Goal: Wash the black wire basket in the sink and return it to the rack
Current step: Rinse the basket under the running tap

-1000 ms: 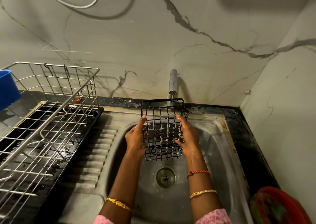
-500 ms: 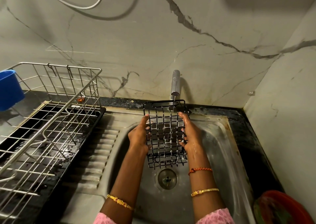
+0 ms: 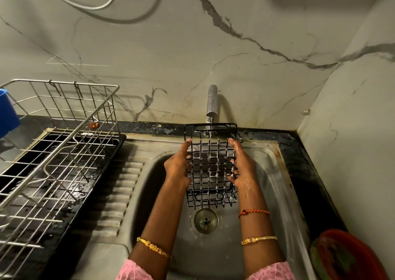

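Presently, head view: the black wire basket (image 3: 211,166) is held over the sink (image 3: 275,185), directly beneath the tap (image 3: 212,103), whose thin stream falls onto its upper end. The left hand (image 3: 179,168) grips its left side, the right hand (image 3: 242,166) its right side, fingers (image 3: 232,161) curled through the wires. Left of the sink stands the metal rack (image 3: 57,142); the drain (image 3: 205,221) lies just below the basket.

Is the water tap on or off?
On. A thin stream of water runs from the grey metal tap onto the black wire basket, held over the steel sink.
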`<state>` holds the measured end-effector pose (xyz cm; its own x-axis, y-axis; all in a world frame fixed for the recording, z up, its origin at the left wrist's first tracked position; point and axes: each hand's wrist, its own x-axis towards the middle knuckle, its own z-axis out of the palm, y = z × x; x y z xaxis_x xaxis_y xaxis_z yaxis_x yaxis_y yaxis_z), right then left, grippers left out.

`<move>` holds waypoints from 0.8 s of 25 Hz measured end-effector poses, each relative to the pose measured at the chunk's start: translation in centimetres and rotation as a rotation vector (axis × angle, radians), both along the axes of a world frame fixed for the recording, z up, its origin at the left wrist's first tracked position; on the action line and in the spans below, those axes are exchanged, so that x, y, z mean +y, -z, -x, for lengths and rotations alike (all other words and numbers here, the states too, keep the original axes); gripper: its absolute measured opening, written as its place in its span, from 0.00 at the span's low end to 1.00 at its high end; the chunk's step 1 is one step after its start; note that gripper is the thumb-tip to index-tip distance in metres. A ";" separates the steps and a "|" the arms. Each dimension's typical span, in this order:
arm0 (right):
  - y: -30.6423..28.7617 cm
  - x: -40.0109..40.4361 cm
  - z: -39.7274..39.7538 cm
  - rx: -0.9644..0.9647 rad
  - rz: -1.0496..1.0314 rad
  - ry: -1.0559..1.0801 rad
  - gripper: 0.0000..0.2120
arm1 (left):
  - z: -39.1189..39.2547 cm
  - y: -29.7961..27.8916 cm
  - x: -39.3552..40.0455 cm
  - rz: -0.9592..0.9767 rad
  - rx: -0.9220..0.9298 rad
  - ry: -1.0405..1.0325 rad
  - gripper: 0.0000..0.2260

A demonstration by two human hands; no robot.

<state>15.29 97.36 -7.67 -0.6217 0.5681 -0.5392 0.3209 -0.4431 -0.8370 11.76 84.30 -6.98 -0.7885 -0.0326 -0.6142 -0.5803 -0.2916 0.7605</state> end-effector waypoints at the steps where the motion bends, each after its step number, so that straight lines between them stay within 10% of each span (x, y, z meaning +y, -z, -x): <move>1: 0.0 0.1 -0.1 0.000 0.005 0.000 0.15 | 0.0 -0.1 0.1 0.004 -0.001 0.004 0.28; 20: 0.0 2.7 -0.3 -0.019 0.097 0.044 0.33 | 0.7 -1.8 2.6 -0.032 -0.013 0.121 0.33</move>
